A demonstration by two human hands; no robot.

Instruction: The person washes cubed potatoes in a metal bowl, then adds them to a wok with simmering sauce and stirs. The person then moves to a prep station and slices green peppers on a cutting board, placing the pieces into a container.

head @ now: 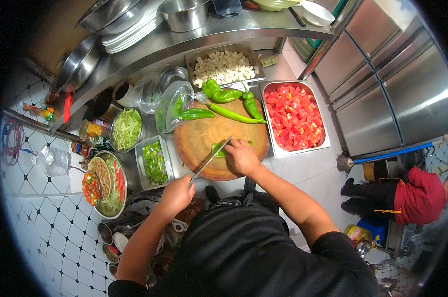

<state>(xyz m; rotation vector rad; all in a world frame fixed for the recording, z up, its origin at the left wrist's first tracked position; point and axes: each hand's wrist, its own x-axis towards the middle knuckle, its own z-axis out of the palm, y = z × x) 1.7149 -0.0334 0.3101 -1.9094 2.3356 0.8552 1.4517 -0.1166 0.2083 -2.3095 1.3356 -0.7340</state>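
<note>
My left hand [176, 196] grips the handle of a kitchen knife [211, 159], whose blade slants up and to the right over the round wooden chopping board [194, 143]. Under and beside the blade lies a cut piece of green pepper [217, 149]. My right hand [243, 157] presses on the green pepper with bent fingers, close to the blade's tip; the fingers partly hide it. Several whole long green peppers [233, 113] rest across the board's far side. A clear plastic bag [172, 107] with green peppers inside overlaps the board's upper left edge.
Right of the board stands a steel pan of diced tomatoes [293, 117]; behind it, a steel pan of white cubes [224, 67]. A plastic tub of sliced green peppers [153, 161] and bowls of shredded vegetables [126, 130] flank the left. A shelf [224, 31] overhangs the back. Another person [418, 196] is at right.
</note>
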